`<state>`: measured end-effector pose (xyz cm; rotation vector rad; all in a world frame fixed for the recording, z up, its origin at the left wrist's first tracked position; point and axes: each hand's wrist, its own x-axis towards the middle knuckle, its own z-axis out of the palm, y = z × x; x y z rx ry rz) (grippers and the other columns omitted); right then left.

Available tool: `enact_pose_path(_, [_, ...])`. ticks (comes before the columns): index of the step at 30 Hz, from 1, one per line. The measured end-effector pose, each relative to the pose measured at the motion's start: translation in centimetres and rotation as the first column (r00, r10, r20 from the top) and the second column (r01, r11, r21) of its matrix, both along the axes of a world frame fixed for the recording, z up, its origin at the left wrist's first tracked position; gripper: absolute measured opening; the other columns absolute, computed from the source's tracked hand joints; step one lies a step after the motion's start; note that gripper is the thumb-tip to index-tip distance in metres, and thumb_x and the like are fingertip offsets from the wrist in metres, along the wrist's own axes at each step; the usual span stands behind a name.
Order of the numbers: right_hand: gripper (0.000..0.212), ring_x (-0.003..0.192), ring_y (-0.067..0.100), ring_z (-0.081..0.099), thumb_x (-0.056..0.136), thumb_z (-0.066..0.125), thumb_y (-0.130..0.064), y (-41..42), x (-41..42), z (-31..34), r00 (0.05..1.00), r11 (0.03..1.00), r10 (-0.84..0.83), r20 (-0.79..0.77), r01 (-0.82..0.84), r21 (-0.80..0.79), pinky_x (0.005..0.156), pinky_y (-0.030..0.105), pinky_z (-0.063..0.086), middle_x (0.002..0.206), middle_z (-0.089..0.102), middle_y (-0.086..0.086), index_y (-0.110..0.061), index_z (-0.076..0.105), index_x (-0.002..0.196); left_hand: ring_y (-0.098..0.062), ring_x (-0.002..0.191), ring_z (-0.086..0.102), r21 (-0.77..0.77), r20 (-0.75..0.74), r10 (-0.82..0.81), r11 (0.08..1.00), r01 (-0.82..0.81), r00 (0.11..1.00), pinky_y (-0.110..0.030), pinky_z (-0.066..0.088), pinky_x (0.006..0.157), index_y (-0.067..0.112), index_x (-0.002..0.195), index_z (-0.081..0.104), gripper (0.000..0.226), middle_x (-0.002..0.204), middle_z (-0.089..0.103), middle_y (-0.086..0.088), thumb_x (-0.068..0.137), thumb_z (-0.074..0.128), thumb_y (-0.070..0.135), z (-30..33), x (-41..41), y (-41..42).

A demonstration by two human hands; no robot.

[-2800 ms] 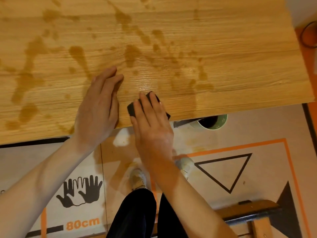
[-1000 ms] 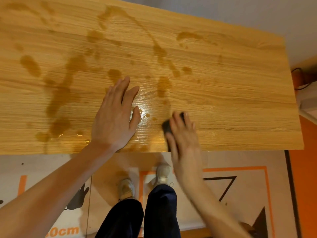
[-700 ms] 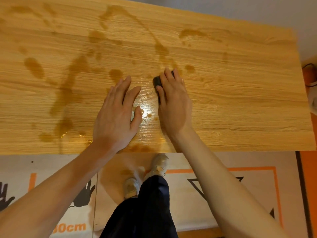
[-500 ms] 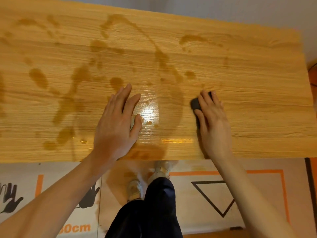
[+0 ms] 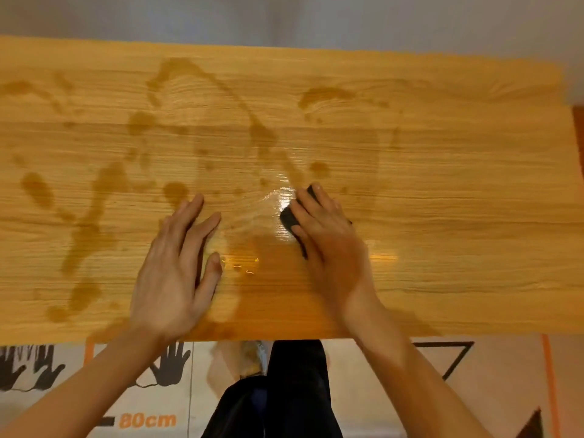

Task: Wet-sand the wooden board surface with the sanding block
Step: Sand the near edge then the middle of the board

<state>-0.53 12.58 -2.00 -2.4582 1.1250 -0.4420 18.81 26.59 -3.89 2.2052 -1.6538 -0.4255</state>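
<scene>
A wide wooden board (image 5: 442,191) fills the upper view, marked with dark wet streaks and a glossy wet patch near its middle. My right hand (image 5: 328,241) lies over a small black sanding block (image 5: 290,218), fingers curled round it, pressing it on the board just right of the glossy patch. Only the block's left edge and far corner show. My left hand (image 5: 177,273) rests flat on the board to the left, fingers straight, close to the near edge.
Below the board's near edge lies a floor mat (image 5: 493,390) printed with hand outlines, a black triangle, an orange line and "80cm". My dark trouser legs (image 5: 284,393) stand at the board's near edge. A grey wall runs behind the board.
My right hand has slid the sanding block back leftward toward the glossy wet patch, after sweeping out to the right. My left hand stays flat in the same place.
</scene>
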Motion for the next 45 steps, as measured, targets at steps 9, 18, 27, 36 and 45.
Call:
enact_pose_path(9, [0.038,0.142,0.019,0.031,0.093,0.061,-0.006,-1.8,-0.2,-0.4,0.931,0.934,-0.354,0.091,0.345,0.095,0.111,0.050,0.039,0.143,0.050,0.008,-0.006,0.057,0.131,-0.026,0.155,0.024,-0.030,0.025,0.020,0.999,-0.020,0.999,-0.046,0.019,0.127,0.007,0.146,0.046,0.050,0.164,0.030,-0.008,0.101,0.042,0.030,0.3,-0.3,-0.1])
enact_pose_path(18, [0.043,0.143,0.026,0.032,0.089,0.062,0.000,-3.2,0.9,-1.0,0.997,0.988,0.065,0.044,-0.071,0.137,0.118,0.041,0.026,0.146,0.047,0.010,-0.005,0.055,0.131,-0.031,0.153,0.027,-0.014,0.011,0.028,1.000,-0.028,1.000,-0.065,0.034,0.113,0.008,0.146,0.045,0.051,0.163,0.031,-0.012,0.099,0.043,0.028,0.2,-0.4,-0.1])
enact_pose_path(27, [0.037,0.144,0.024,0.028,0.099,0.050,-0.009,-5.0,-1.7,0.4,0.875,0.870,-0.481,0.051,0.470,0.148,0.119,0.047,0.026,0.147,0.044,0.009,-0.005,0.052,0.135,-0.027,0.154,0.025,0.011,-0.005,0.051,0.999,-0.051,0.999,-0.062,0.032,0.116,0.010,0.146,0.044,0.052,0.164,0.027,-0.003,0.100,0.041,0.034,0.4,-0.4,-0.1])
enact_pose_path(36, [0.057,0.146,0.019,0.023,0.088,0.069,-0.013,-0.8,2.7,-0.1,0.983,0.978,0.169,-0.072,-0.159,0.134,0.120,0.038,0.023,0.152,0.039,0.003,-0.013,0.047,0.141,-0.013,0.147,0.032,-0.055,-0.144,0.155,0.985,-0.165,0.977,-0.040,0.029,0.118,0.018,0.145,0.050,0.048,0.156,0.039,0.002,0.104,0.037,0.040,1.6,2.5,-3.5])
enact_pose_path(45, [0.040,0.147,0.022,0.022,0.103,0.043,-0.016,-15.2,-1.8,1.1,0.955,0.942,-0.294,-0.040,0.297,0.155,0.121,0.042,0.021,0.152,0.037,0.008,-0.006,0.044,0.141,-0.034,0.142,0.037,-0.122,0.007,0.061,0.991,-0.059,0.998,-0.041,0.028,0.117,0.005,0.143,0.046,0.050,0.151,0.039,-0.018,0.106,0.039,0.037,0.3,8.4,-12.7])
